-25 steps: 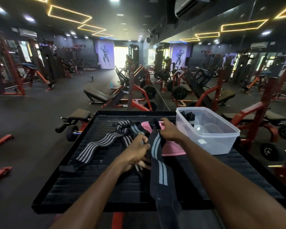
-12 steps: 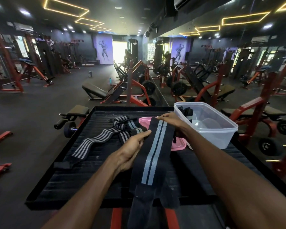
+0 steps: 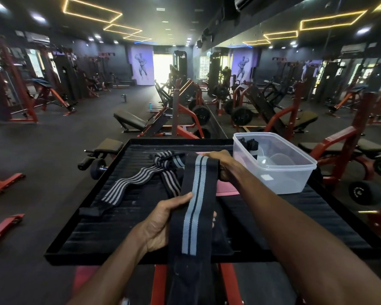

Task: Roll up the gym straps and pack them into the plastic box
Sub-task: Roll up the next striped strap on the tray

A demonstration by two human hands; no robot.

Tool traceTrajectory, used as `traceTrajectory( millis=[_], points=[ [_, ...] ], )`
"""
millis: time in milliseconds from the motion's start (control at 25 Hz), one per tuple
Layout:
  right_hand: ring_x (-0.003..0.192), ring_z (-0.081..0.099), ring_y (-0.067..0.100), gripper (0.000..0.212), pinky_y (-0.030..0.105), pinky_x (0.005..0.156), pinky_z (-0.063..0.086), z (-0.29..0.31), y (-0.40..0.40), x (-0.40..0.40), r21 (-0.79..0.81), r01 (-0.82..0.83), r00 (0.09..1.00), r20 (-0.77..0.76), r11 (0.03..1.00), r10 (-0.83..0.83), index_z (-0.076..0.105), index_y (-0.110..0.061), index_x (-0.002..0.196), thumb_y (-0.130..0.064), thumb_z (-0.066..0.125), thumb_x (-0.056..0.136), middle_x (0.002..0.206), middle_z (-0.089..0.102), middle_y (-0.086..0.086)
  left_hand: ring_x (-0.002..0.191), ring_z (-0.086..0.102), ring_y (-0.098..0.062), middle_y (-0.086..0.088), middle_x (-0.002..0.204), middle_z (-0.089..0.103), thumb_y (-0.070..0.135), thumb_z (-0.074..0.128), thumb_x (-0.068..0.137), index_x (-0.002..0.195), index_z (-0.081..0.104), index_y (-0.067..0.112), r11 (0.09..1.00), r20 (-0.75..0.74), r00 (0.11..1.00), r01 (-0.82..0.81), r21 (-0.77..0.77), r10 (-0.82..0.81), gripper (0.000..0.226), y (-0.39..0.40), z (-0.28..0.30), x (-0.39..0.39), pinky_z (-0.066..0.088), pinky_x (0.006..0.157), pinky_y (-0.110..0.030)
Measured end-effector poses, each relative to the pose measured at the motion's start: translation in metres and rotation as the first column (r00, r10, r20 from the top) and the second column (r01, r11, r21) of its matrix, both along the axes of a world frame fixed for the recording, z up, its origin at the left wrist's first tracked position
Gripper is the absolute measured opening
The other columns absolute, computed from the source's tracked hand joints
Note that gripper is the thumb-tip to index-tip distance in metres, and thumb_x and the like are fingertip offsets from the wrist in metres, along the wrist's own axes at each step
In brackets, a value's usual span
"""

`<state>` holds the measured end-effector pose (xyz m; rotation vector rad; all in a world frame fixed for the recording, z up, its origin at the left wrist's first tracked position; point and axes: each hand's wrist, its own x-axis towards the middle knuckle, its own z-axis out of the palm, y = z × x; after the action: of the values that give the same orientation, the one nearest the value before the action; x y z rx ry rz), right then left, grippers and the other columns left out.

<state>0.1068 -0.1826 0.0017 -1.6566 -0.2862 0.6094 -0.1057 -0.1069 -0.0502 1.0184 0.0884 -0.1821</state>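
- The strap (image 3: 194,208) in hand is a long black band with two pale blue stripes, stretched lengthwise over the desk (image 3: 101,236); its near tail hangs past the desk's near rim and out of view.
- The left hand (image 3: 163,225) grips the strap at mid-length, thumb over its left edge and fingers curled beneath, just above the near half of the desk.
- The right hand (image 3: 224,166) grips the strap's far end, fingers closed round it, over the far part of the desk.
- Judging by its drape, the strap is light, soft and limp, likely a little stretchy. It should roll easily but spring loose if tension drops.
- Best hold, in my view: pinch the far end flat to start a tight core, while the left hand feeds and keeps the band taut and square.
- A pink lid (image 3: 227,188) lies on the desk under the strap.
- A second strap (image 3: 123,187), black with grey stripes, lies unrolled on the left of the desk, not yet handled.
- The box (image 3: 290,175), clear plastic, stands at the desk's far right corner and already holds a dark strap bundle (image 3: 250,145).
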Motion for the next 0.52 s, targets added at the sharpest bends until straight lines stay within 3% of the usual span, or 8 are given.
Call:
traceTrajectory(
  millis=[80, 200, 280, 400, 520],
  points=[
    [0.056, 0.069, 0.013, 0.009, 0.022, 0.052, 0.055, -0.001, 0.000, -0.006, 0.021, -0.076, 0.997, 0.026, 0.997, 0.075, 0.065, -0.004, 0.086, -0.009, 0.061, 0.092, 0.087, 0.069, 0.016, 0.139, 0.031, -0.051, -0.034, 0.145, 0.042, 0.033, 0.071, 0.086, 0.136, 0.052, -0.004, 1.000, -0.005, 1.000, -0.024, 0.021, 0.024, 0.066, 0.000, 0.002, 0.000, 0.023, 0.117, -0.059],
    [0.053, 0.060, 0.015, 0.009, 0.018, 0.038, 0.046, 0.009, 0.000, -0.019, 0.035, -0.066, 0.998, 0.003, 0.997, 0.066, 0.063, -0.005, 0.083, -0.006, 0.057, 0.090, 0.073, 0.062, 0.008, 0.128, 0.051, -0.042, -0.025, 0.136, 0.057, 0.037, 0.060, 0.094, 0.133, 0.058, 0.004, 0.990, -0.050, 0.994, -0.094, 0.100, 0.100, 0.052, -0.002, 0.006, -0.001, 0.035, 0.113, -0.055],
    [0.062, 0.060, 0.018, 0.010, 0.021, 0.049, 0.052, 0.013, 0.002, -0.024, 0.047, -0.073, 0.997, 0.000, 0.996, 0.073, 0.063, -0.007, 0.078, -0.007, 0.059, 0.086, 0.070, 0.062, 0.008, 0.120, 0.061, -0.034, -0.019, 0.129, 0.064, 0.036, 0.056, 0.094, 0.127, 0.063, 0.007, 0.983, -0.082, 0.988, -0.118, 0.142, 0.130, 0.044, -0.004, 0.007, -0.005, 0.043, 0.108, -0.050],
    [0.084, 0.061, 0.029, 0.005, 0.042, 0.088, 0.053, 0.003, 0.004, -0.025, 0.075, -0.162, 0.985, -0.047, 0.984, 0.165, 0.067, -0.006, 0.082, -0.004, 0.063, 0.085, 0.082, 0.064, 0.012, 0.112, 0.066, -0.030, -0.019, 0.120, 0.069, 0.027, 0.057, 0.092, 0.115, 0.068, 0.003, 0.950, -0.036, 0.975, -0.204, 0.236, 0.218, 0.035, 0.000, 0.015, -0.008, 0.049, 0.103, -0.046],
    [0.094, 0.067, 0.031, 0.015, 0.045, 0.102, 0.049, -0.007, 0.008, -0.027, 0.041, -0.310, 0.948, -0.062, 0.950, 0.312, 0.073, -0.001, 0.095, -0.001, 0.070, 0.080, 0.101, 0.073, 0.017, 0.101, 0.068, -0.028, -0.019, 0.116, 0.069, 0.030, 0.061, 0.091, 0.115, 0.066, 0.003, 0.881, 0.057, 0.912, -0.408, 0.240, 0.407, 0.036, 0.010, 0.028, 0.003, 0.053, 0.094, -0.049]
  ],
)
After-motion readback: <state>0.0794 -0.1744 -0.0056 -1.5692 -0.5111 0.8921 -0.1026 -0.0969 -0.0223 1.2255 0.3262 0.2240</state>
